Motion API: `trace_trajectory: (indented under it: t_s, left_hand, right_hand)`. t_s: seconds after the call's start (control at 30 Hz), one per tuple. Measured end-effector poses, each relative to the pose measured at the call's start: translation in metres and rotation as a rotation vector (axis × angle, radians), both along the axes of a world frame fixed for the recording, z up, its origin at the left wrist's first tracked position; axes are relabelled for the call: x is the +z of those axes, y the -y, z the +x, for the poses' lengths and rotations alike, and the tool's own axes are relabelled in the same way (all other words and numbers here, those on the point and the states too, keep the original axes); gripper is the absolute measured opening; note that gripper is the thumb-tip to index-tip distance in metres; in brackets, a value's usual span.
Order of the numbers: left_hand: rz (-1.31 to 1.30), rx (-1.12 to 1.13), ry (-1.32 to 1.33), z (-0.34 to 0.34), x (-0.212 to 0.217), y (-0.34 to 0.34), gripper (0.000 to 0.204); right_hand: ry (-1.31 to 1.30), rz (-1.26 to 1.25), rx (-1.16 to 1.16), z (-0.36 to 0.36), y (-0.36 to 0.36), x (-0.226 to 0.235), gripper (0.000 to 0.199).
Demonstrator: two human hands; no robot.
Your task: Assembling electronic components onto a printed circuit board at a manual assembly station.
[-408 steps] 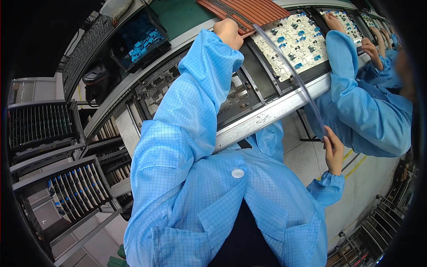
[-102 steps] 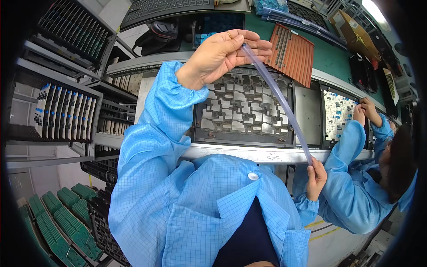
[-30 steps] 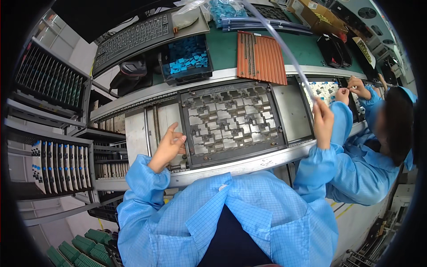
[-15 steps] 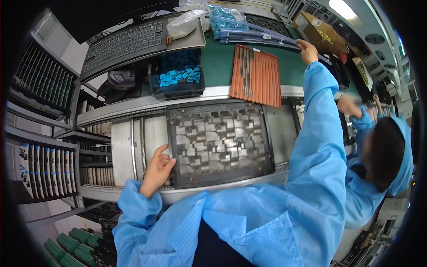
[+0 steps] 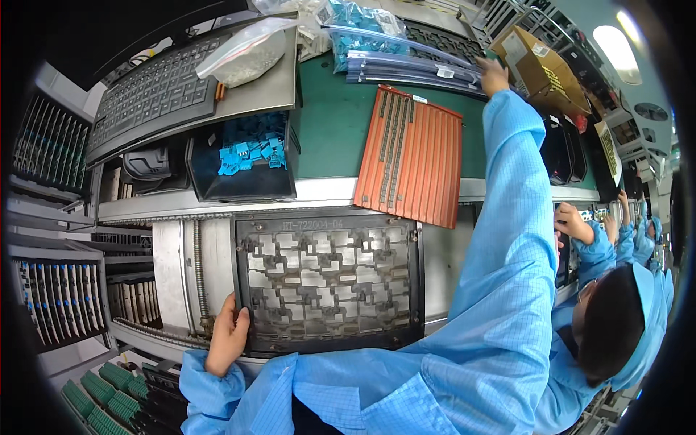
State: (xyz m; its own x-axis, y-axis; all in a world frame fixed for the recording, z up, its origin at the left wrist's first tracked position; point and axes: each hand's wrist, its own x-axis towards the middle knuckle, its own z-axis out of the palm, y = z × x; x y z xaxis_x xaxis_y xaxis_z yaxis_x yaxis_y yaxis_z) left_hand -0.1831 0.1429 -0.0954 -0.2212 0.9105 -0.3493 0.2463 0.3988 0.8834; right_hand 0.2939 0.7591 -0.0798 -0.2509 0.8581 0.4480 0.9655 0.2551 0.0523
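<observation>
Left hand (image 5: 226, 339) low at near-left corner of dark pallet (image 5: 330, 283), fingers (image 5: 233, 313) curled loosely over its edge, touching, not lifting; pallet flat on conveyor rail in front of bench (image 5: 330, 130). Right hand (image 5: 495, 75) stretched far across bench to stack of long clear tubes (image 5: 413, 67) at back; fingers resting on tube ends, pinching or just touching: cannot tell.

Risks, judged: long reach with sleeve (image 5: 518, 217) passing just over orange tray (image 5: 412, 165), so could brush it and nudge it off bench edge where already overhanging; tubes slippery and stacked, so pulling one could drag neighbours or bags (image 5: 362, 18) along; tube long and thin, so swinging it back could strike co-worker (image 5: 616, 326) close at right; pallet held by one corner only, so could skew on rail if leaned on.

Hard to make out: right fingertips small and near rim; tube contents not readable; pallet pockets filled or empty unclear; black bin (image 5: 243, 156) with blue parts partly under keyboard shelf (image 5: 181, 87); racks at left bent by lens and cut off; co-worker's hands partly behind sleeve.
</observation>
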Motion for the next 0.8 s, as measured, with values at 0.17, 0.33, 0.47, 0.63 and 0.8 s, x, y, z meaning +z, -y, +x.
trace_trajectory:
  t_s: [0.17,0.33,0.47,0.63,0.8]
  left_hand:
    - [-0.117,0.057,0.162,0.008,0.015,-0.01,0.038]
    - [-0.104,0.144,0.173,0.011,0.012,-0.006,0.039]
    - [-0.14,0.135,0.212,0.013,0.015,-0.003,0.041]
    - [-0.134,0.127,0.222,0.012,0.016,-0.005,0.042]
    - [-0.093,0.053,0.23,0.003,0.007,-0.009,0.042]
  right_hand:
    - [-0.362,-0.067,0.234,-0.127,-0.01,0.039,0.048]
    - [-0.189,-0.449,-0.089,-0.205,-0.039,0.031,0.066]
    - [-0.102,-0.436,0.069,-0.206,-0.06,0.029,0.066]
    - [-0.94,-0.414,0.439,-0.158,-0.141,-0.012,0.049]
    - [-1.743,-0.271,0.8,-0.122,-0.171,-0.022,0.031]
